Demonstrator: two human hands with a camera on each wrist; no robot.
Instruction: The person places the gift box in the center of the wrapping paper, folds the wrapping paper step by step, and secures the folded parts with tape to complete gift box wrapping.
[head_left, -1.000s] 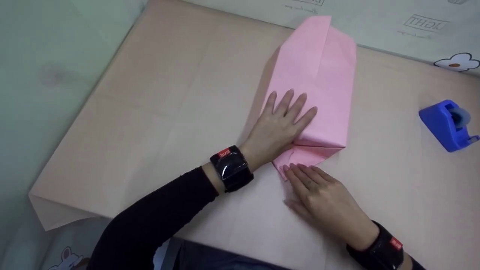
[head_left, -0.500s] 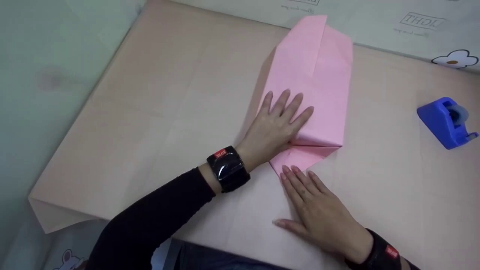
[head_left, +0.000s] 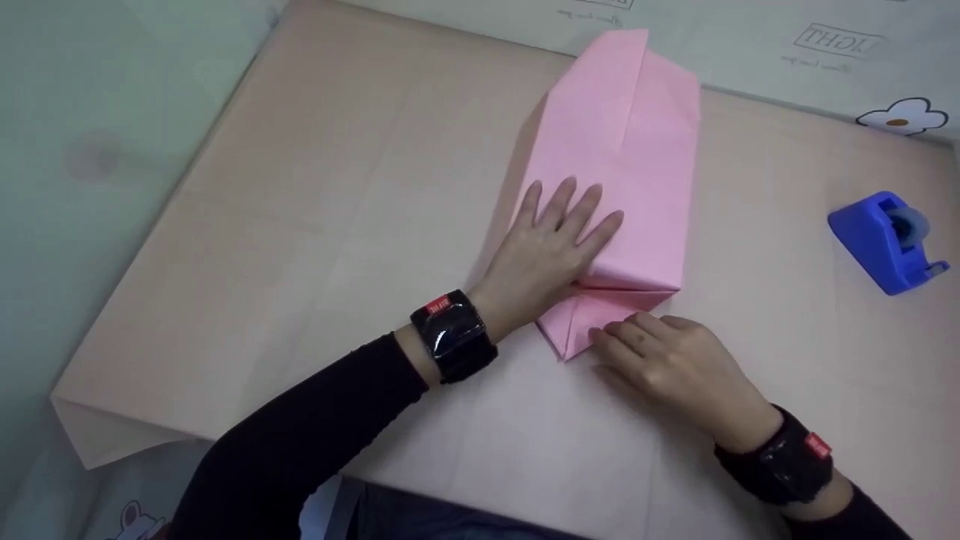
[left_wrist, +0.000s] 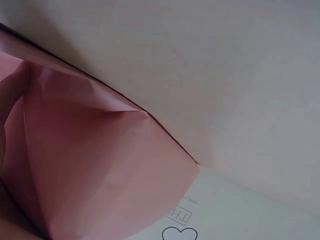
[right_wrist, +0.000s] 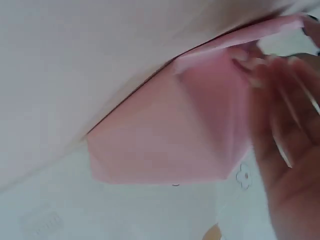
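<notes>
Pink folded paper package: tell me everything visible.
The pink folded paper package lies smooth-faced on the beige table, a straight seam along its far half, its near end narrowing to a creased, pointed flap. The person's bare left hand rests spread on it; the bare right hand is at the flap, grip unclear.

site: craft workspace, home or otherwise undetermined. evidence: beige-covered table (head_left: pixel 337 187), blue tape dispenser (head_left: pixel 874 241), folded pink paper (head_left: pixel 634 202); pale sheeting (head_left: pixel 735 45) beyond, printed with a cartoon flower (head_left: pixel 902 117).
</notes>
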